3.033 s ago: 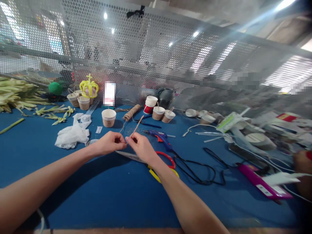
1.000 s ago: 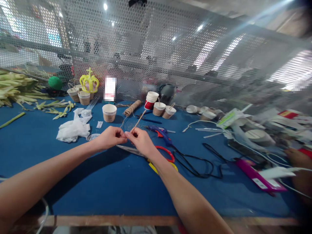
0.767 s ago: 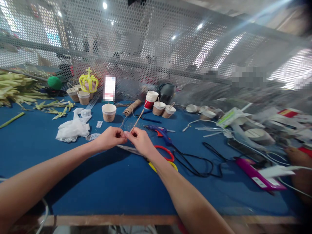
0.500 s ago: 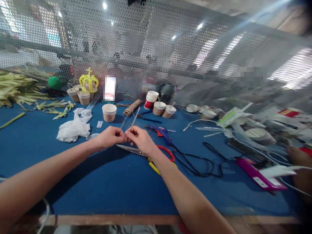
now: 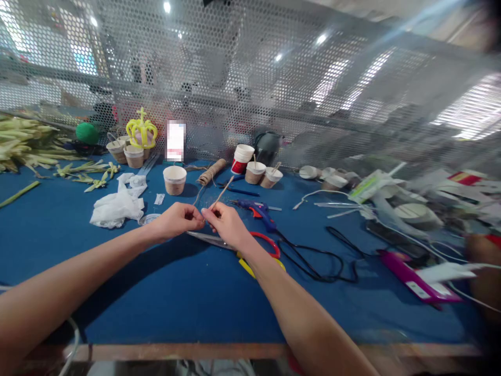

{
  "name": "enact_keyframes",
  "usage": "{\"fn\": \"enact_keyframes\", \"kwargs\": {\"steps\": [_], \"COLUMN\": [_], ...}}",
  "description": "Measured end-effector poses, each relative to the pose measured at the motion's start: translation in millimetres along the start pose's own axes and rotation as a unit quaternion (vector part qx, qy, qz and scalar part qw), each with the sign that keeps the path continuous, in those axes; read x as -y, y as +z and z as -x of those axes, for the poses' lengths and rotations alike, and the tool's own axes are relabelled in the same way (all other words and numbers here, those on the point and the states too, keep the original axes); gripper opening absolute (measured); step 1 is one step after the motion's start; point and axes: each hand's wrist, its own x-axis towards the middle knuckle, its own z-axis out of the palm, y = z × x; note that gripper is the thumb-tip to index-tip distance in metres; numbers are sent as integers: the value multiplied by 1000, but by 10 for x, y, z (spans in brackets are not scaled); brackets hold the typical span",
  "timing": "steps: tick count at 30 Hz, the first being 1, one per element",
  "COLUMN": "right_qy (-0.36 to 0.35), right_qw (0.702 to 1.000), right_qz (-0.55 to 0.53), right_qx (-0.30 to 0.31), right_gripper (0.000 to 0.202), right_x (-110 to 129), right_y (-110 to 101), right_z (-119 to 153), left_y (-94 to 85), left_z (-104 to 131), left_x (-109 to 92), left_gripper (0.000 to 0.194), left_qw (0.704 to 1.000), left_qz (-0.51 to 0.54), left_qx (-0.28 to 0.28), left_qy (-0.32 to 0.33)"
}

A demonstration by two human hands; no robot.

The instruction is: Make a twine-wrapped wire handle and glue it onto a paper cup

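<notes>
The left hand (image 5: 180, 220) pinches the thin brown twine (image 5: 199, 196). The right hand (image 5: 227, 224) has fingers closed on the thin tan stick (image 5: 224, 191).

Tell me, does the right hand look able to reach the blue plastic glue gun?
Probably yes: the glue gun lies close beside the right hand, seemingly unobstructed, though the fingers hold a thin tan strand.
</notes>
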Motion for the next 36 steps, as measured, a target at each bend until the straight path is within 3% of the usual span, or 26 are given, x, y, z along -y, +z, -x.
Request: {"fn": "enact_keyframes", "kwargs": {"steps": [10, 17, 24, 36], "right_qy": [-15, -24, 4, -14], "right_qw": [998, 997, 1000, 998], "right_qz": [46, -67, -17, 54], "right_qx": [-41, 32, -5, -41], "right_gripper": [26, 14, 18, 23], "right_x": [36, 34, 33, 39], "right_y": [15, 17, 31, 37], "right_z": [10, 14, 11, 11], "left_y": [11, -4, 5, 4], "left_z": [17, 43, 2, -12], "left_x": [-31, -103, -20, 17], "left_gripper": [15, 15, 17, 19], "left_qw": [1000, 999, 998, 992], "left_qz": [-11, 7, -57, -113], "left_qx": [-12, -7, -34, -42], "left_qy": [-4, -32, 0, 25]}}
